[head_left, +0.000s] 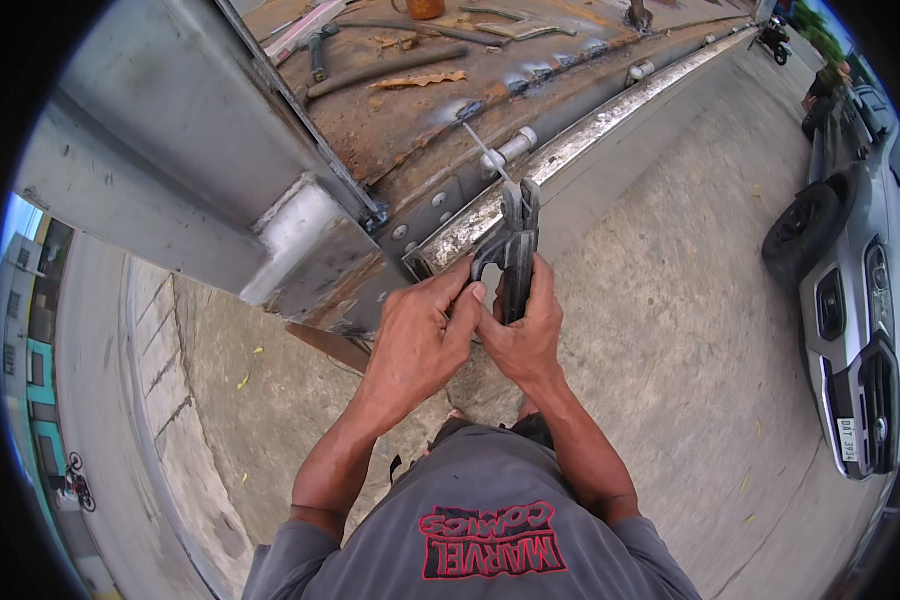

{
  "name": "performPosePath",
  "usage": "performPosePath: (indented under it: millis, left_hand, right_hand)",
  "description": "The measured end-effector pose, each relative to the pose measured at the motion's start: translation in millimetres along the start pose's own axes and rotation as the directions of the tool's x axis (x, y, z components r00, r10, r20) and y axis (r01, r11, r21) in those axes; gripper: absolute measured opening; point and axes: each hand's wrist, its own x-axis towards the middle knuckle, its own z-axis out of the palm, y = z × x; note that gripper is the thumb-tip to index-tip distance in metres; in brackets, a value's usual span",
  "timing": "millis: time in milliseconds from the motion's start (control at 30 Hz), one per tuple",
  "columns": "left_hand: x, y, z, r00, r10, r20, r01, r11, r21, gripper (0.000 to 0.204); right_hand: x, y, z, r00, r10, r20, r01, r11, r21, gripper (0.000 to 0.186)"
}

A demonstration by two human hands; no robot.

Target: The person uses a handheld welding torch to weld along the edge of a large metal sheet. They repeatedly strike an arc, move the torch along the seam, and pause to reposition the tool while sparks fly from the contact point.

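A black welding electrode holder stands in front of me, jaws upward, with a thin pale rod angled up and left from them. My right hand is closed round its handle. My left hand is closed at its left side, thumb meeting my right thumb, gripping the holder's lower part. Just beyond are a steel beam edge with a silvery flaking face, a round hinge and bolts. A grey steel post with a white-painted patch rises at the left.
A rusty plate holds loose tools, rods, scrap and an orange container. A silver vehicle is parked at the right, with a person and motorbike beyond. A bicycle or motorbike stands far left.
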Motion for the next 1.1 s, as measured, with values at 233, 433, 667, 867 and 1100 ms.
performPosePath:
  millis: [233, 433, 667, 867, 1100]
  left_hand:
    - [-21, -13, -3, 0.998, 0.046, -0.050, -0.048, 0.998, -0.045, 0.037]
    - [-27, -17, -10, 0.999, 0.009, -0.040, -0.010, 1.000, -0.024, 0.035]
    - [-31, -19, -17, 0.999, -0.002, -0.051, 0.002, 1.000, 0.005, 0.034]
    - [-33, -23, -23, 0.999, 0.019, -0.041, -0.018, 0.999, 0.027, 0.034]
    - [-33, -32, -29, 0.998, 0.058, -0.020, -0.056, 0.995, 0.082, 0.035]
  right_hand:
    - [-19, -1, 12, 1.000, -0.001, 0.008, 0.000, 0.998, 0.062, 0.067]
    - [-26, -2, 22, 1.000, 0.020, 0.018, -0.020, 0.999, 0.039, 0.070]
    - [-28, -3, 34, 0.994, -0.108, -0.032, 0.108, 0.994, -0.001, 0.069]
    - [-32, -4, 42, 0.998, -0.059, -0.025, 0.060, 0.997, 0.039, 0.070]
    - [-38, 1, 55, 0.999, -0.027, -0.044, 0.031, 0.997, 0.072, 0.072]
